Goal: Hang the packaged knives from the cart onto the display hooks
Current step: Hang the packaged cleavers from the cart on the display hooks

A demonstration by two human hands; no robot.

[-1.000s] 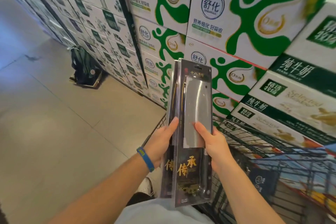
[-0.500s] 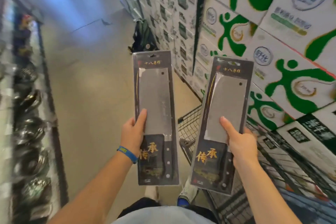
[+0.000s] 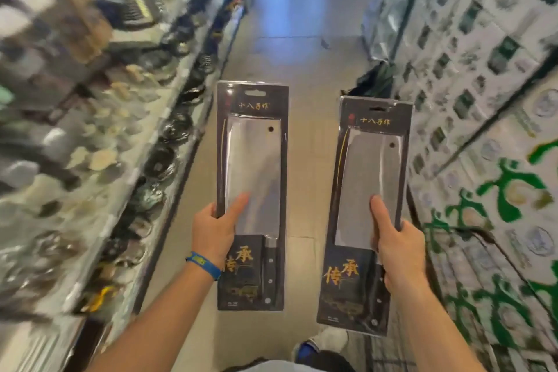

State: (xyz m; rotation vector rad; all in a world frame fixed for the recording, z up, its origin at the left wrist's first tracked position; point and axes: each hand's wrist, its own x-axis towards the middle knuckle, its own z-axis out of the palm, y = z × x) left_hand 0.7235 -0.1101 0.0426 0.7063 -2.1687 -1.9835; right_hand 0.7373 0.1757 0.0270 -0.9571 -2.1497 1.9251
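Note:
I hold two packaged cleavers upright in front of me, one in each hand. My left hand [image 3: 216, 228] grips the left package [image 3: 253, 160] at its left edge, thumb across the blade window. My right hand [image 3: 395, 243] grips the right package [image 3: 370, 178] at its right edge, thumb on the front. Each black card has a hang slot at the top and gold characters at the bottom. The cart shows only as a dark wire rim [image 3: 471, 231] at the right. The display shelving [image 3: 99, 136] on the left is motion-blurred; no hooks can be made out.
Stacked white-and-green milk cartons [image 3: 489, 130] wall the right side of the aisle. Dark pans [image 3: 163, 160] line the lower left shelf. A dark bag [image 3: 374, 78] lies on the floor ahead by the cartons. The tiled aisle floor [image 3: 302, 48] runs straight on between them.
The two packages, stacked together a second ago, are now apart, one in each hand. My view has swung left from the cartons and cart toward the aisle and the left shelving.

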